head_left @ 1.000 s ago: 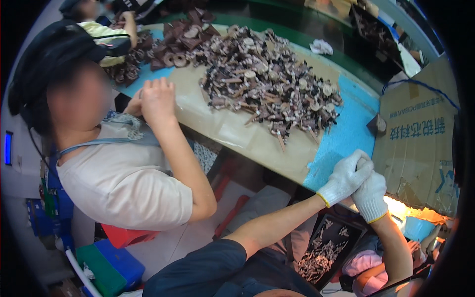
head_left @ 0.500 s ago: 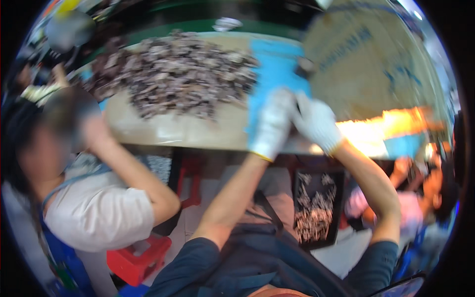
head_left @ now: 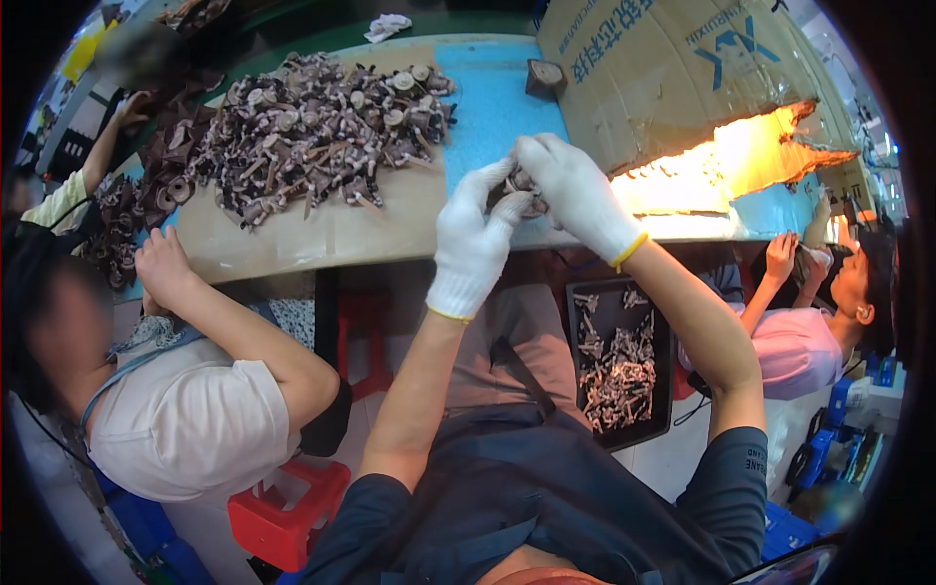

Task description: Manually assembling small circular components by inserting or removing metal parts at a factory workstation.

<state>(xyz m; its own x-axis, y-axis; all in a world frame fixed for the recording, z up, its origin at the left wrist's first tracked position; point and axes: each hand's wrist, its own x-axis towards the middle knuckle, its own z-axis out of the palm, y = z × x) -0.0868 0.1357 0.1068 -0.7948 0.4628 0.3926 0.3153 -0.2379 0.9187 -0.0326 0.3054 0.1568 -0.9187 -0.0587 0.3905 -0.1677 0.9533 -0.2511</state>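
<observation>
Both of my hands wear white knit gloves with yellow cuffs and meet above the near edge of the table. Between them is a small brown and pale moulded piece (head_left: 524, 182), mostly covered by the fingers. My left hand (head_left: 468, 239) is closed on its near left side. Over it from the right, my right hand (head_left: 577, 195) pinches the same piece. Left of the hands lies a large heap of small brown and pale figure-like parts (head_left: 312, 136). A blue mat (head_left: 487, 107) lies under and beyond my hands.
A cardboard panel (head_left: 624, 107) stands at the right, with a bright orange glow (head_left: 721, 171) at its torn lower edge. A dark cup-like piece (head_left: 545, 78) sits beside it. A black tray (head_left: 665, 356) holds several parts below the table. Co-workers sit left, near a red stool (head_left: 278, 522), and right.
My hands have moved slightly left and nearer each other, and the small piece between them now shows. The view has shifted and become sharper. The left co-worker's hand has come down to the table edge.
</observation>
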